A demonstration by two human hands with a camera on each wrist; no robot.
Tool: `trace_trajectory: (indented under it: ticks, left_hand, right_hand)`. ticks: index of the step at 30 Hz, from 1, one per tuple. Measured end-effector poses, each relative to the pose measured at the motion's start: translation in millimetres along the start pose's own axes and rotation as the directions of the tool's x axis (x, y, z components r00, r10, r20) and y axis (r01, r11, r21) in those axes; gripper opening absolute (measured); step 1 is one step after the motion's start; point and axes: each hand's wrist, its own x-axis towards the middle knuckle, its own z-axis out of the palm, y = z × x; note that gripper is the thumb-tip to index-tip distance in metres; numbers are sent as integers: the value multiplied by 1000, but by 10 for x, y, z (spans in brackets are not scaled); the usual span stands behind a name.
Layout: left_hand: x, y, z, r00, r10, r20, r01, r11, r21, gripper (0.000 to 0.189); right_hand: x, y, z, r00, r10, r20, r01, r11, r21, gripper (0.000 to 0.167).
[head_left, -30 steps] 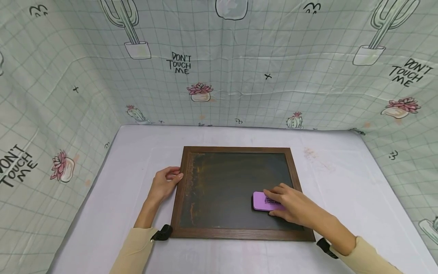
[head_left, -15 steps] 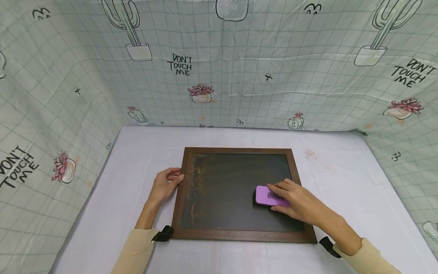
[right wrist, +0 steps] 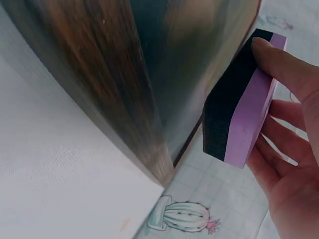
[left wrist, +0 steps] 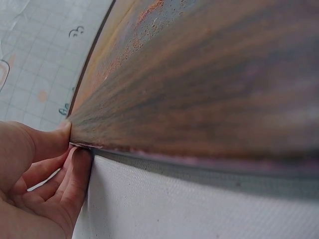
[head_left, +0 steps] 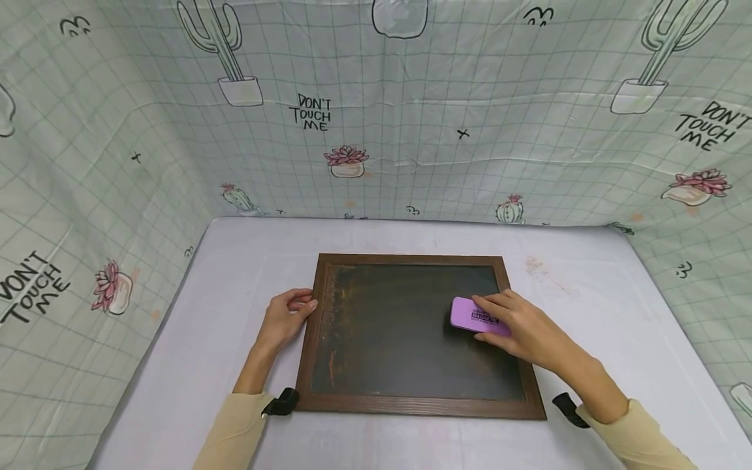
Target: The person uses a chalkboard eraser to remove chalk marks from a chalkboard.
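Note:
A small chalkboard (head_left: 399,326) with a brown wooden frame lies on the table, with orange chalk smears along its left side. My left hand (head_left: 288,320) pinches the left edge of the frame; in the left wrist view the thumb (left wrist: 52,142) presses from above and the fingers curl at the underside. In my right hand (head_left: 529,326) is a purple chalkboard eraser (head_left: 470,314) with a black felt layer, held between thumb and fingers over the board's right half. The right wrist view shows the eraser (right wrist: 246,119) side-on, raised from the board, its felt facing the board.
A white cloth (head_left: 247,261) covers the table, with a faint reddish stain (head_left: 543,271) right of the board. Grid-patterned curtains (head_left: 405,111) printed with cacti stand behind and at both sides. Black straps sit at both wrists, the left one (head_left: 282,401) close to the board's lower left corner.
My right hand has carried the eraser rightward and away from me, lifting it off the board's surface. The left hand keeps its place on the frame. The view has shifted very slightly.

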Motion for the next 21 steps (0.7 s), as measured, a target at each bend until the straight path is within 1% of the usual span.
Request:
trace_trajectory:
  ticks: [8,13,15,21]
  left_hand:
    - [11,-19,5,1000,-12,-1,12,1000,0,35]
    - [8,-15,0,1000,-8,-2,8,1000,4,35]
    - [6,-12,-1,1000,-9,-1,9,1000,4,34]
    - [-4,-1,-7,1000,-2,-1,2,1000,0,33]
  right_hand:
    - [3,109,-24,998,27,-58,-27,1000,0,60]
    - [11,189,-37,993,34,-113,-35,999,-11,70]
    - [8,222,-43,991,39,-125,-41,999,-15,72]
    - [-8,338,-67,987,73,-146,-75,997,-13,60]
